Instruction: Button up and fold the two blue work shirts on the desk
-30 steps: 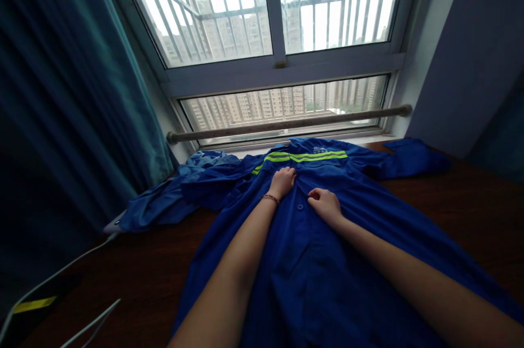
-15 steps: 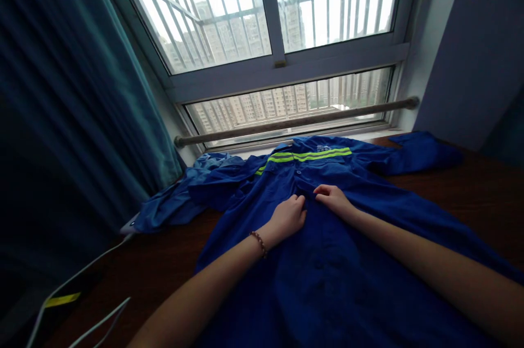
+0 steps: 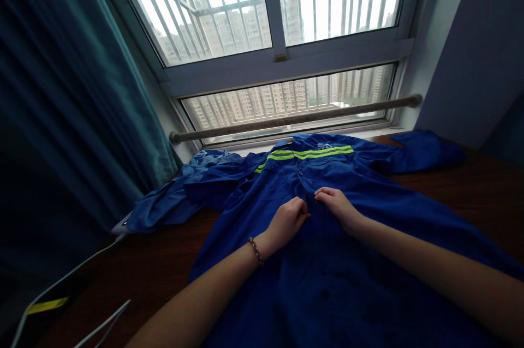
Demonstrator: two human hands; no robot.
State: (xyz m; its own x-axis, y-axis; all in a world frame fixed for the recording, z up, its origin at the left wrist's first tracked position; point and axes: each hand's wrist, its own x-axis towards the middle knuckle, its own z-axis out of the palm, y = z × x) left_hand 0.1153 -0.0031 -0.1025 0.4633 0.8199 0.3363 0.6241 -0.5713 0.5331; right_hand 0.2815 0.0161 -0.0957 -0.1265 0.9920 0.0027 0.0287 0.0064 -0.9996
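Observation:
A blue work jacket [image 3: 262, 217] with yellow-green reflective stripes across its chest lies spread out, collar toward the window. My left hand [image 3: 290, 218], with a beaded bracelet at the wrist, pinches the jacket's front edge near the middle. Just to the right, my right hand [image 3: 338, 207] pinches the other side of the front opening. A small gap separates the two hands. One button [image 3: 300, 173] shows above them, below the stripes. Whatever lies right between the fingertips is too small to make out.
Another blue garment [image 3: 164, 209] lies crumpled at the left on the brown wooden surface [image 3: 155, 266]. White cables [image 3: 82, 269] and a yellow strip [image 3: 47, 305] are at the lower left. A rail [image 3: 295, 118] crosses before the barred window; a blue-green curtain [image 3: 94, 91] hangs left.
My left thumb has moved out to the right, toward my right hand. Both hands stay at the jacket's front. The view has shifted slightly.

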